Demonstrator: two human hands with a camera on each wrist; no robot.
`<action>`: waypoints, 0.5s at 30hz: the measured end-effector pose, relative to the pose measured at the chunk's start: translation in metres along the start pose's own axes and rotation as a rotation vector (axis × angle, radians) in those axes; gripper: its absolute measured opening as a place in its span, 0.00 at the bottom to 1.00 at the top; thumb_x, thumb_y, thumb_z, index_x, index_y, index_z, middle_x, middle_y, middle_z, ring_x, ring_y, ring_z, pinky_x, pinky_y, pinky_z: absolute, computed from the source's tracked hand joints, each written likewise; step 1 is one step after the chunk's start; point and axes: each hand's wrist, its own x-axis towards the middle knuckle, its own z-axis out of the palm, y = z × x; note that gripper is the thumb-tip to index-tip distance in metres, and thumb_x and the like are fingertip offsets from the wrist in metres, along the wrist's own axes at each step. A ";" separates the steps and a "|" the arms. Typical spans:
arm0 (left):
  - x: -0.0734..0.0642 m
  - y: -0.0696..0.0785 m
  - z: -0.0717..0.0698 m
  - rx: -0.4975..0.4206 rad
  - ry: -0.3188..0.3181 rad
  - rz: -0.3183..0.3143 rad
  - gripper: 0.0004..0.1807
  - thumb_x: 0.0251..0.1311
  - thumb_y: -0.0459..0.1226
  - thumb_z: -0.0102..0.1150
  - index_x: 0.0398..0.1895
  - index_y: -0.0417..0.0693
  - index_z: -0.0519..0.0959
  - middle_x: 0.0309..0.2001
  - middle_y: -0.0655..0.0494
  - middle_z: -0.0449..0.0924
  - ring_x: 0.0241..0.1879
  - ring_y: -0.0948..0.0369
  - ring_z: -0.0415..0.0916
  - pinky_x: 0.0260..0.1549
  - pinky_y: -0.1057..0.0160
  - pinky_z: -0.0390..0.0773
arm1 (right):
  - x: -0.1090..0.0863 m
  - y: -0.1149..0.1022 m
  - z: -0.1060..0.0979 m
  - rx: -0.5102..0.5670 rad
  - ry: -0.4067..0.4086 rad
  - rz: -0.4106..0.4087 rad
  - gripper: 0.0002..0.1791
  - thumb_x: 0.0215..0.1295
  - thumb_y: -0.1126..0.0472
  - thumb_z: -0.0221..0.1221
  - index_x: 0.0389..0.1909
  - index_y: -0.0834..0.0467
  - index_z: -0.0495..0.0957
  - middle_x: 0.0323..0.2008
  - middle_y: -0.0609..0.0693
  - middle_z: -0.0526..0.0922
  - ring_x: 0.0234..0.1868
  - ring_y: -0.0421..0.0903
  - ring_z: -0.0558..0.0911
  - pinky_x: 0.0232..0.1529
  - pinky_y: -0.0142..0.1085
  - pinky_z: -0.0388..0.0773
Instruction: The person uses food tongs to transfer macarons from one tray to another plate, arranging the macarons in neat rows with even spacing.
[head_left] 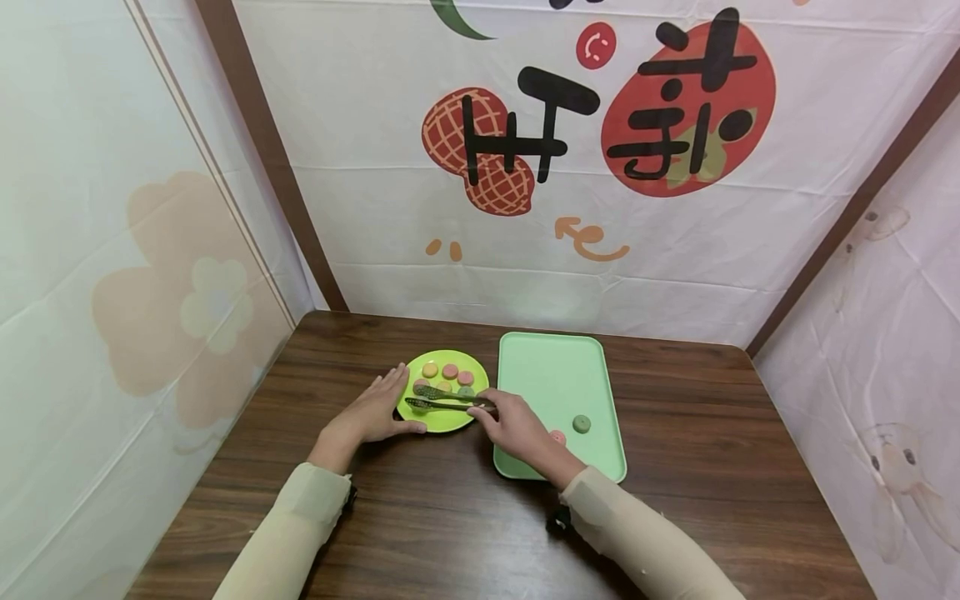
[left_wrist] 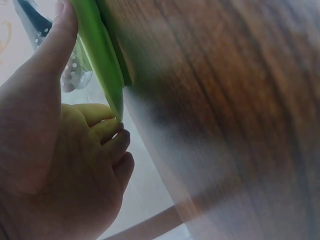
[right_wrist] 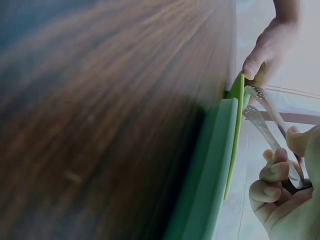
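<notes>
A yellow-green plate [head_left: 450, 423] holds several small pink, yellow and green macarons [head_left: 450, 371]. My left hand [head_left: 375, 408] rests at the plate's left rim, fingers extended along the far side and thumb at the near side. In the left wrist view, the fingertips touch the rim [left_wrist: 107, 65]. My right hand [head_left: 513, 425] grips metal tongs [head_left: 453, 397] near their joined end. The tongs' two perforated ends stand apart over the plate's left part. Whether a macaron lies between them I cannot tell.
Right of the plate lies a pale green tray [head_left: 555, 367], with a green macaron [head_left: 581, 424] and a pink one [head_left: 557, 437] partly hidden by my right wrist. Both lie on a dark wooden table [head_left: 435, 517]. Printed cloth walls [head_left: 360, 208] stand behind and beside it.
</notes>
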 end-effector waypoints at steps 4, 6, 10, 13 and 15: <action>0.000 0.001 -0.001 -0.003 0.003 0.004 0.69 0.63 0.67 0.68 0.86 0.30 0.43 0.86 0.32 0.40 0.86 0.40 0.40 0.84 0.40 0.43 | 0.001 0.000 0.001 -0.002 0.004 -0.002 0.11 0.82 0.52 0.61 0.50 0.55 0.84 0.35 0.43 0.86 0.31 0.33 0.81 0.33 0.32 0.81; 0.000 0.002 -0.001 -0.003 0.003 0.007 0.69 0.63 0.66 0.69 0.86 0.30 0.43 0.86 0.32 0.40 0.86 0.39 0.40 0.84 0.40 0.43 | 0.001 -0.001 0.002 -0.002 0.002 -0.003 0.12 0.82 0.52 0.61 0.51 0.56 0.84 0.36 0.44 0.87 0.32 0.33 0.81 0.33 0.32 0.81; -0.001 0.002 -0.002 0.001 -0.002 0.007 0.69 0.63 0.67 0.68 0.86 0.30 0.43 0.86 0.31 0.40 0.85 0.39 0.40 0.84 0.40 0.44 | 0.002 -0.001 0.004 -0.010 -0.011 0.006 0.12 0.82 0.51 0.60 0.51 0.55 0.84 0.38 0.44 0.87 0.34 0.34 0.83 0.35 0.33 0.83; -0.001 0.002 -0.001 0.003 -0.007 0.004 0.69 0.63 0.67 0.68 0.86 0.30 0.43 0.86 0.32 0.40 0.86 0.40 0.40 0.84 0.40 0.43 | 0.003 -0.001 0.005 -0.022 -0.019 0.016 0.12 0.82 0.51 0.60 0.51 0.54 0.84 0.39 0.44 0.87 0.35 0.35 0.84 0.36 0.33 0.84; -0.001 0.002 -0.001 0.003 -0.006 0.008 0.69 0.63 0.67 0.68 0.86 0.30 0.43 0.86 0.31 0.40 0.86 0.39 0.40 0.84 0.40 0.43 | 0.004 0.000 0.006 -0.028 -0.022 0.019 0.12 0.83 0.51 0.60 0.50 0.54 0.84 0.39 0.44 0.86 0.36 0.35 0.85 0.37 0.34 0.84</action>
